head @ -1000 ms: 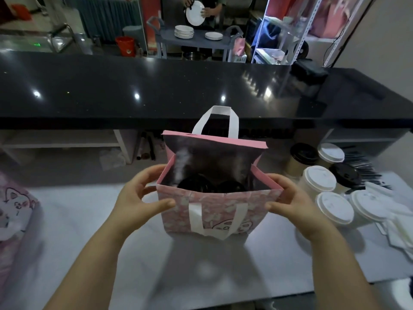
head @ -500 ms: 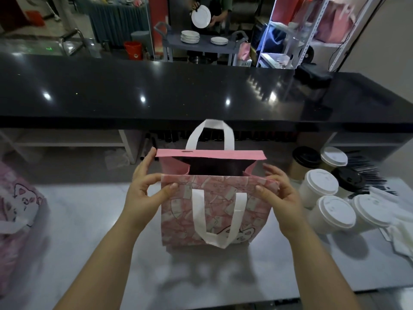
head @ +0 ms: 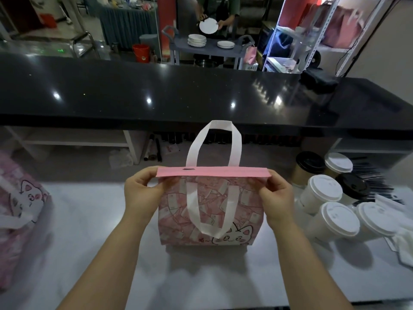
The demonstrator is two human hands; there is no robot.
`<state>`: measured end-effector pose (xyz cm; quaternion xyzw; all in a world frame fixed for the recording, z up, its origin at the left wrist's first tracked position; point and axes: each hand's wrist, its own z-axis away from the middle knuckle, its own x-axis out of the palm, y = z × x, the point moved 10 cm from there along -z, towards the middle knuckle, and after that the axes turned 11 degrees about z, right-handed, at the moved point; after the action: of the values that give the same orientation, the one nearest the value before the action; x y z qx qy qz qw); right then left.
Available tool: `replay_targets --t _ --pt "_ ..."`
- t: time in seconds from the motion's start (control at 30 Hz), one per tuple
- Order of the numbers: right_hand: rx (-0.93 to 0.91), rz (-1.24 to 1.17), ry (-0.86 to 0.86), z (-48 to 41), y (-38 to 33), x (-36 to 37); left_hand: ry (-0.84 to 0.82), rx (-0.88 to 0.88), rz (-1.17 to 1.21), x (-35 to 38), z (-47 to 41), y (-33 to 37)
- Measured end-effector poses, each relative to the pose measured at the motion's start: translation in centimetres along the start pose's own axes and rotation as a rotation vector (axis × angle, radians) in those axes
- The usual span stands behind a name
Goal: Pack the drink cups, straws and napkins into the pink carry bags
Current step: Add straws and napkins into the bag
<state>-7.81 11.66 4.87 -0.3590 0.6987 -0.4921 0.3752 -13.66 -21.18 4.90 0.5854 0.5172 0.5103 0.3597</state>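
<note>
The pink carry bag (head: 210,211) stands mid-counter. The left hand (head: 143,193) pinches its folded top edge at 9 o'clock and the right hand (head: 276,195) pinches it at 3 o'clock. It looks like soft, floppy fabric, so it is best lifted upright by the white handles (head: 234,148).

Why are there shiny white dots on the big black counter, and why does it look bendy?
Head view: the dots are glare, probably lamps mirrored in the glossy black counter; its front edge bows because the lens is wide-angle; the pink bag throws a soft shadow toward the camera on the white table; the whole view is dim.
</note>
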Motion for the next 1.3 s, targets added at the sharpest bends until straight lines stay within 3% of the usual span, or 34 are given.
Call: replay_targets --t 0.13,0.27,0.43,0.53,0.63,0.77,0.83,1.07,1.2,1.3 --pt "-0.002 0.016 0.073 0.2 0.1 -0.4 0.062 -0.004 0.007 -0.3 0.0 -0.1" --pt "-0.043 0.016 0.102 0.0 -0.2 -0.5 -0.01 0.016 0.02 -0.2 -0.6 0.1" --pt "-0.378 0.341 -0.028 0.1 -3.7 0.3 -0.155 0.026 -0.062 0.9 -1.1 0.5" --pt "-0.465 0.47 -0.122 0.4 -4.1 0.6 -0.246 0.12 -0.284 0.9 -0.9 1.7" --pt "-0.405 0.488 -0.183 0.7 -3.9 0.5 -0.322 0.169 -0.506 1.2 -0.5 2.4" --pt "-0.273 0.355 -0.079 0.2 -3.5 -0.3 -0.287 0.35 -0.603 3.1 -0.5 4.5" --pt "-0.169 0.286 -0.09 -0.2 -2.8 0.0 -0.253 0.267 -0.577 3.0 -1.1 4.0" --pt "-0.111 0.545 -0.059 -0.9 -2.8 -0.3 -0.23 0.333 -0.735 2.8 -1.8 3.8" --pt "-0.335 0.965 -0.11 -0.7 -6.5 2.0 -0.337 0.418 -0.823 5.3 -1.4 4.9" --pt "-0.521 1.036 -0.142 1.0 -9.5 6.0 -0.395 0.537 -0.931 9.7 0.5 5.6"
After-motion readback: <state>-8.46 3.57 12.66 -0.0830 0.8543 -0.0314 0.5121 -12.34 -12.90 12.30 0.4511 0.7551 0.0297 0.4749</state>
